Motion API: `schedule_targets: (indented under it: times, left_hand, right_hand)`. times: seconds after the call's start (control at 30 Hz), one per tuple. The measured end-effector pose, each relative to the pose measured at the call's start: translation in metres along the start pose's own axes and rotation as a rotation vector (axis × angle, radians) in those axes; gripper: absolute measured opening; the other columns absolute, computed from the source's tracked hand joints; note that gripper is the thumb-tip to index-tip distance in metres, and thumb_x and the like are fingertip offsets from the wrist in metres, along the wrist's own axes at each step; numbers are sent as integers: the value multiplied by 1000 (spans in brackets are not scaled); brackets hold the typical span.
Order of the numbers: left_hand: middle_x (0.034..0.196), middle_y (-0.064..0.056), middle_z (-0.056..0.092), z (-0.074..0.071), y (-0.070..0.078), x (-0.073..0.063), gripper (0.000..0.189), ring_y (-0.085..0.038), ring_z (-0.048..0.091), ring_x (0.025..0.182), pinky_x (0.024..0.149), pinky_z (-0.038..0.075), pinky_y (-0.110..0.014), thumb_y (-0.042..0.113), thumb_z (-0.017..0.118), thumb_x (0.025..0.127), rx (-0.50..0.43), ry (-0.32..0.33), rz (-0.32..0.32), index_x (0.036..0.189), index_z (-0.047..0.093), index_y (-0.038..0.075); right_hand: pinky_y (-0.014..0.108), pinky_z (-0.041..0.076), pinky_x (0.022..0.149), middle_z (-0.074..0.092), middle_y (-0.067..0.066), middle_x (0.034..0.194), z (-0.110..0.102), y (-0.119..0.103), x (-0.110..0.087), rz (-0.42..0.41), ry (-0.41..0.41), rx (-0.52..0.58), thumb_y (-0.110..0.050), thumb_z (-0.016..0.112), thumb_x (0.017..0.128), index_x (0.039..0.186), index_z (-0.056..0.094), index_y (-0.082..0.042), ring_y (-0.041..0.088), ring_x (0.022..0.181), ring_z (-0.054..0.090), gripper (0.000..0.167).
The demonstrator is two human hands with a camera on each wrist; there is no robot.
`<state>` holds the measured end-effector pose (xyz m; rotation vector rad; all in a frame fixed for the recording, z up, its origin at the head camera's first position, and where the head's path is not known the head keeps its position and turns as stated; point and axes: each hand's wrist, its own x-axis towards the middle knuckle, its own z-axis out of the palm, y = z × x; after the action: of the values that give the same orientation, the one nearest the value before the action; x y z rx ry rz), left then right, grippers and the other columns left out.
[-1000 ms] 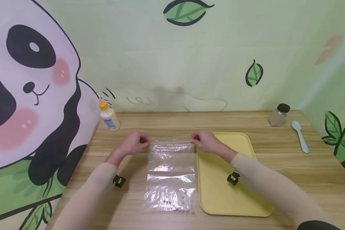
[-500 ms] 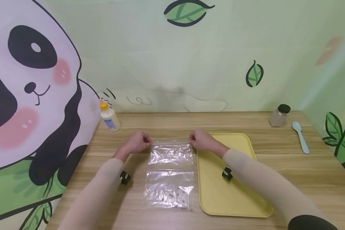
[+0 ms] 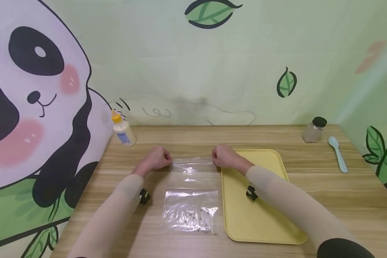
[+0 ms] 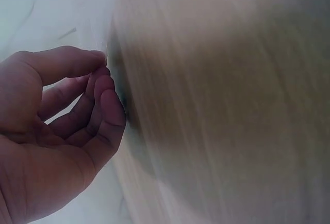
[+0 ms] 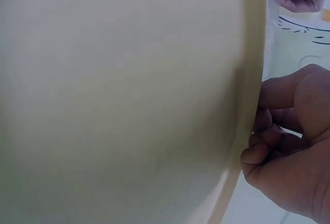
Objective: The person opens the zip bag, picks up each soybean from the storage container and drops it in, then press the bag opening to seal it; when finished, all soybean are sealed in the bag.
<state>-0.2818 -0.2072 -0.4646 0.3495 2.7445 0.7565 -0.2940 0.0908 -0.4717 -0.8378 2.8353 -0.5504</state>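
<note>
A transparent zip bag (image 3: 191, 193) lies flat on the wooden table, its zip edge toward the wall. Several small grey pellets (image 3: 201, 218) are gathered near its lower end. My left hand (image 3: 158, 157) pinches the bag's far left corner between thumb and fingertips; in the left wrist view the left hand (image 4: 67, 115) shows thumb and index tips meeting. At the far right corner my right hand (image 3: 227, 156) pinches the same edge. Its curled fingers appear close to the tray rim in the right wrist view, where the right hand (image 5: 299, 141) partly hides the bag.
Right of the bag lies a yellow tray (image 3: 254, 215), under my right forearm. A glue bottle (image 3: 124, 134) with a yellow cap stands at the back left. At the back right are a black-lidded jar (image 3: 313, 130) and a light blue spoon (image 3: 338, 154).
Both hands still hold the bag's top corners and have come slightly closer together. The bag's film has shifted, and the pellets have scattered a little near its lower end.
</note>
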Motion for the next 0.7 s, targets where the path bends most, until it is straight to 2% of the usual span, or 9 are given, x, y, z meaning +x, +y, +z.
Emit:
schedule_targets:
  times: [0.17, 0.53, 0.63, 0.7]
  left_hand:
    - [83, -4, 71, 1, 1, 1, 6, -17, 62, 76, 74, 54, -30, 13, 73, 82, 12, -11, -37, 86, 74, 9]
    - [85, -4, 70, 1, 5, 1, 5, -18, 62, 78, 77, 54, -32, 14, 73, 82, 40, -25, -95, 85, 72, 10]
    - [89, -7, 70, 0, 6, 0, 9, -19, 62, 81, 79, 55, -33, 14, 73, 82, 42, -35, -92, 88, 72, 8]
    - [92, -8, 70, -2, 6, -1, 13, -19, 62, 81, 78, 55, -33, 15, 73, 83, 45, -38, -90, 92, 72, 7]
  right_hand:
    - [24, 45, 57, 59, -2, 65, 2, 2, 3, -18, -1, -7, -1, 60, 76, 67, 62, -11, 13, 61, 52, 14]
    - [21, 45, 52, 61, 0, 67, 1, -2, 5, 80, -63, 32, -4, 66, 82, 71, 64, -10, 12, 57, 54, 12]
    - [22, 48, 53, 65, 4, 74, 1, -2, 4, 83, -58, 48, -7, 65, 84, 78, 68, -7, 14, 61, 56, 6]
    - [25, 53, 60, 68, 9, 84, 0, -1, 3, 73, -41, 56, -8, 65, 85, 87, 70, -3, 17, 68, 60, 8]
